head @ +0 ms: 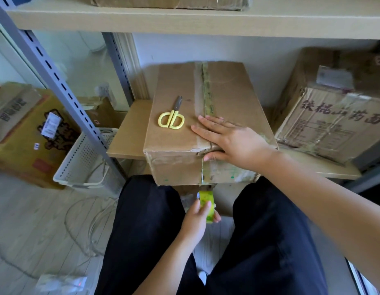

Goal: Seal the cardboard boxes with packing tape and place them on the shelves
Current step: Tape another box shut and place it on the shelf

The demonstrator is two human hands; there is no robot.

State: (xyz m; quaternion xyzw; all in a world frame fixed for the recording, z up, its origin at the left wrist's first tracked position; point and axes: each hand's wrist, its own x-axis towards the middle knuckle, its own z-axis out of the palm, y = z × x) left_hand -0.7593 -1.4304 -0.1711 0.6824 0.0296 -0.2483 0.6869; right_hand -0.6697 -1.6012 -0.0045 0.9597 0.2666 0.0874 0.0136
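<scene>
Box: my cardboard box (206, 116) sits on the lower shelf board (129, 133), its near end overhanging the board's front edge toward my knees.
Right hand: my right hand (229, 137) lies flat on the box top at the near edge, fingers straight over the centre seam, thumb hooked over the front face where the tape strip (204, 169) turns the corner.
Left hand: my left hand (197, 216) grips the yellow-green tape roll (207, 206) just below the box's front face, the strip running up from it to the seam.
Step in hand: I judge I am running 1 strip down the front face. To do it well I keep the roll pulled taut and in line with the seam, press down with the right palm so the overhanging box does not tip, then rub the strip flat before cutting.
Cutter: the yellow scissors (171, 118) lie closed on the box top, just left of my right hand, within easy reach.
Edges: the box's near corner looks crushed at the seam, so the tape may wrinkle there.
Room: left of the box the board is bare; right of it stands a printed carton (333, 122), close by; an upper shelf (185, 22) hangs above the box, limiting any lift.
</scene>
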